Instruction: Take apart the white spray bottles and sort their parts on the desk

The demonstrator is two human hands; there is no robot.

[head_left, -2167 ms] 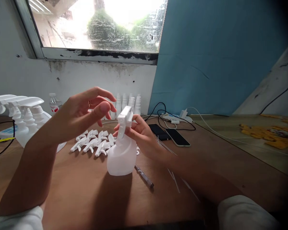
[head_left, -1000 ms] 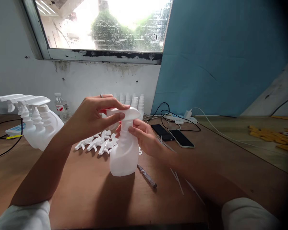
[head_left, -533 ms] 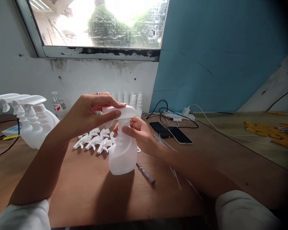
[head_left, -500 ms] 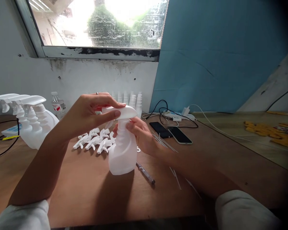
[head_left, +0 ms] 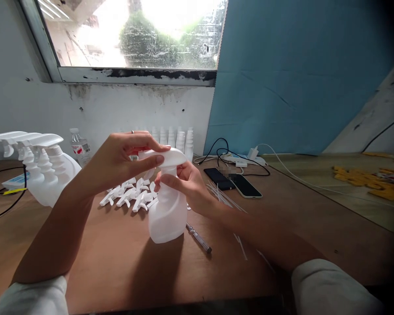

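A translucent white spray bottle [head_left: 168, 221] stands upright on the brown table in front of me, with a white trigger spray head [head_left: 172, 156] on top. My left hand [head_left: 131, 151] pinches the nozzle end of the spray head between thumb and fingers. Around the bottle's neck and collar, my right hand [head_left: 187, 181] is closed, its thumb across the front. Behind the bottle, to the left, lie several loose white trigger parts [head_left: 131, 192]. Close to the bottle's base on the right is a clear pen-like screwdriver [head_left: 199, 238].
Several spray bottles with heads [head_left: 52, 170] stand at the left, near a clear water bottle [head_left: 79, 146]. More bottles [head_left: 189, 142] line the wall. At the right are two phones [head_left: 246, 186], cables, a power strip [head_left: 239, 161] and thin white tubes [head_left: 240, 247].
My right thumb has moved left across the bottle's neck, and the fingers have shifted around the collar. My left hand keeps its pinch on the spray head. The bottle stays in place.
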